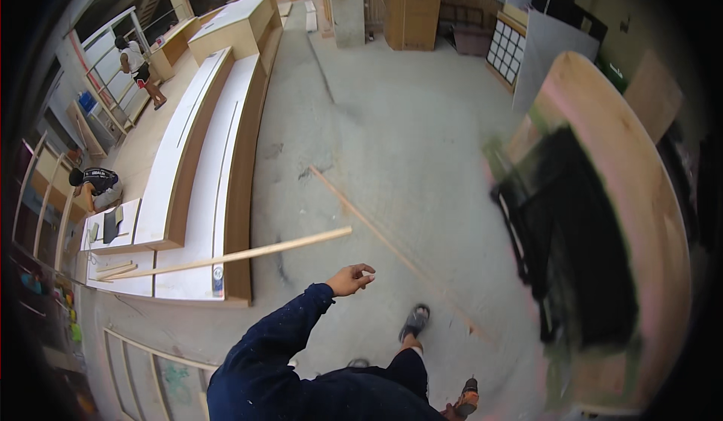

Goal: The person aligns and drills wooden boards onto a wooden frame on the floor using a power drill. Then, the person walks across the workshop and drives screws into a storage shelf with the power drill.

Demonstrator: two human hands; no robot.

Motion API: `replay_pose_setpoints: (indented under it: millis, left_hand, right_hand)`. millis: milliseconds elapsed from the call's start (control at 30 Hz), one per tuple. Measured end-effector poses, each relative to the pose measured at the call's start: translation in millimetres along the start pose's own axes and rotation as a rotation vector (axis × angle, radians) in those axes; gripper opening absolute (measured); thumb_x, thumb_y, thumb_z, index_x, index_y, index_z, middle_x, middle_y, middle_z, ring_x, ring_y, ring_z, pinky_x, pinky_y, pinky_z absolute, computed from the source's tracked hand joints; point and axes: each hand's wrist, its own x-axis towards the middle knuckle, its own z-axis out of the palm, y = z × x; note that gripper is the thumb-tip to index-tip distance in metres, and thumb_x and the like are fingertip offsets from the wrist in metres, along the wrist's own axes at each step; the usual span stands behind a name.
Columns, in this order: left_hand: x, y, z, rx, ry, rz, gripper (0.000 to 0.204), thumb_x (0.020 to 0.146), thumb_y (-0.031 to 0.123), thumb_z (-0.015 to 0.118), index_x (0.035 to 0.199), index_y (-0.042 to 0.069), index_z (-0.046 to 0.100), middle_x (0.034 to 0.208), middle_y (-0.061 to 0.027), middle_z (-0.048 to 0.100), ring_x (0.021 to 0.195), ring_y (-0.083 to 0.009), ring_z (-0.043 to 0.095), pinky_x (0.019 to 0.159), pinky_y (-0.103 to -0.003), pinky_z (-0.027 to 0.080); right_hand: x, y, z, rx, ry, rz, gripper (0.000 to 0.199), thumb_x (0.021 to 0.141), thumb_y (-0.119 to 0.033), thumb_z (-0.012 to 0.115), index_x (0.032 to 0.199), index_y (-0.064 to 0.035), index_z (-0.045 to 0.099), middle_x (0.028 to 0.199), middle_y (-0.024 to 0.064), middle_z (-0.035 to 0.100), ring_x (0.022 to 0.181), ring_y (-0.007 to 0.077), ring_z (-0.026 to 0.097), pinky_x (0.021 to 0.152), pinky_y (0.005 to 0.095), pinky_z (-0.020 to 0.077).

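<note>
My left hand (349,280) is held out over the concrete floor, below the free end of a long pale wooden strip (263,252). Its fingers are loosely bent and apart, and I see nothing in them. The strip rests across a long white-topped wooden counter (199,263) and juts out over the floor. Low in the picture, my right hand (450,413) shows only in part, closed around an orange and black cordless drill (468,398). The drill's dark chuck points upward in the picture.
A second wooden strip (376,234) lies across the floor ahead of me. To the right stands a curved wooden panel (602,93) with a blurred black thing (580,248) against it. Left of the counter, one person (102,186) bends over and another (135,67) stands. A wooden frame (154,368) is lower left.
</note>
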Motion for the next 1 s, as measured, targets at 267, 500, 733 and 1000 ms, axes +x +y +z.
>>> replay_pose_setpoints:
  millis: [267, 500, 733, 1000]
  left_hand:
    - [73.6, -211.2, -76.9, 0.852, 0.171, -0.415, 0.025, 0.081, 0.027, 0.056, 0.1, 0.012, 0.062, 0.091, -0.0168, 0.065, 0.084, -0.0355, 0.062, 0.076, -0.046, 0.049]
    - [-6.7, -247.4, -65.3, 0.423, -0.21, -0.88, 0.037, 0.086, 0.042, 0.047, 0.106, 0.015, 0.063, 0.106, -0.0083, 0.064, 0.097, -0.0254, 0.061, 0.086, -0.036, 0.047]
    - [194.9, -230.6, -172.0, 0.712, -0.125, -0.577, 0.038, 0.083, 0.033, 0.05, 0.113, 0.011, 0.061, 0.114, -0.0124, 0.061, 0.108, -0.0312, 0.057, 0.086, -0.042, 0.047]
    - [483.1, 61.0, -529.3, -0.375, 0.765, -0.068, 0.036, 0.086, 0.034, 0.06, 0.107, 0.004, 0.06, 0.065, -0.0053, 0.06, 0.059, -0.0132, 0.059, 0.056, -0.027, 0.047]
  right_hand:
    - [184.2, -377.4, 52.9, -0.104, 0.054, -0.548, 0.031, 0.069, -0.003, 0.062, 0.098, 0.0044, 0.054, 0.072, 0.0109, 0.062, 0.059, 0.0207, 0.058, 0.059, 0.0361, 0.0477]
    - [278.4, -681.2, 137.6, -0.452, -0.096, -0.864, 0.027, 0.069, -0.011, 0.063, 0.094, -0.0011, 0.059, 0.085, 0.0206, 0.065, 0.084, 0.0354, 0.064, 0.072, 0.0402, 0.0504]
    - [381.0, -801.7, 253.7, -0.994, -0.169, -0.61, 0.041, 0.065, -0.018, 0.065, 0.104, -0.0063, 0.06, 0.104, 0.0193, 0.063, 0.101, 0.0361, 0.057, 0.088, 0.0423, 0.0459]
    - [474.0, -861.2, 332.6, -1.196, -0.506, -0.539, 0.036, 0.072, -0.036, 0.064, 0.095, -0.0087, 0.065, 0.097, 0.0164, 0.065, 0.091, 0.0326, 0.062, 0.08, 0.0387, 0.049]
